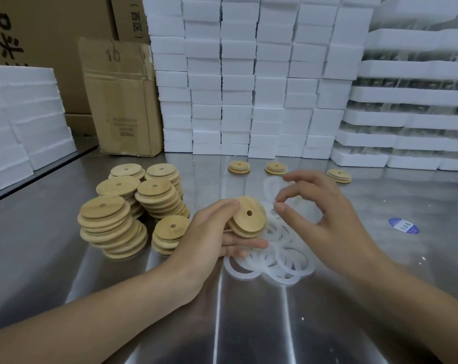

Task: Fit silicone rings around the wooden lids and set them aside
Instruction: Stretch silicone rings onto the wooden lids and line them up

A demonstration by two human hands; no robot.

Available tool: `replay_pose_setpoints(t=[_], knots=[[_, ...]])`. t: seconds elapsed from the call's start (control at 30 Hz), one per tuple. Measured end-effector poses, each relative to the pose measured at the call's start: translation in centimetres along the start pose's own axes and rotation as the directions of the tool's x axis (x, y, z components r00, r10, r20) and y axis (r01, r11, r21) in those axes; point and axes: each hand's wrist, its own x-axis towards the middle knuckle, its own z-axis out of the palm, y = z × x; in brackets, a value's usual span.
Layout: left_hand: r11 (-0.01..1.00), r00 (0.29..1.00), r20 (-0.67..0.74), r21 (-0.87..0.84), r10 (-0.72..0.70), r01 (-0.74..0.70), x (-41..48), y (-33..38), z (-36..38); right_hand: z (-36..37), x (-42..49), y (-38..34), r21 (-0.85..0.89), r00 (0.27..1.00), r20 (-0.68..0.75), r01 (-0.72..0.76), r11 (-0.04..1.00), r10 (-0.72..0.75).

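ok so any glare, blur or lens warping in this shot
Head view: streaky glare on the steel table washes out the translucent silicone rings; the right hand looks slightly soft, while the wooden lid in the left hand is sharp; the wide-angle lens bows the foam block stacks toward the edges.

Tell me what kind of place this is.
Likely a packing or assembly workshop: stacks of identical wooden lids on a steel table, white foam boxes piled high behind, cardboard cartons alongside.
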Motion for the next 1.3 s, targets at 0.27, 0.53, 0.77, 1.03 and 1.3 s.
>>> replay_pose_setpoints(t=[0.27, 0.53, 0.77, 1.03, 1.3], knots=[[0.995, 0.996, 0.061, 0.065, 0.069, -0.073, -0.3, -0.1, 0.2, 1.6, -1.1, -1.4, 0.121, 0.98, 0.198, -0.012, 0.993, -0.012], [0.946, 0.969, 0.204, 0.26, 0.141, -0.192, -0.7, -0.7, 0.1, 1.2, -0.3, -0.9, 0.341, 0.982, 0.139, -0.168, 0.925, 0.127], [0.925, 0.96, 0.224, 0.3, 0.17, -0.234, -0.6, -0.9, 0.2, 0.8, -0.3, -0.7, 0.253, 0.987, 0.144, -0.106, 0.962, 0.071], [0.888, 0.946, 0.24, 0.356, 0.216, -0.293, -0.8, -0.9, 0.1, 0.4, -0.5, -1.3, 0.043, 0.991, 0.117, 0.067, 0.997, -0.072], [0.883, 0.95, 0.192, 0.36, 0.246, -0.301, -0.8, -0.8, 0.1, -0.2, 0.4, -1.2, 0.386, 0.966, 0.184, -0.239, 0.891, 0.18]])
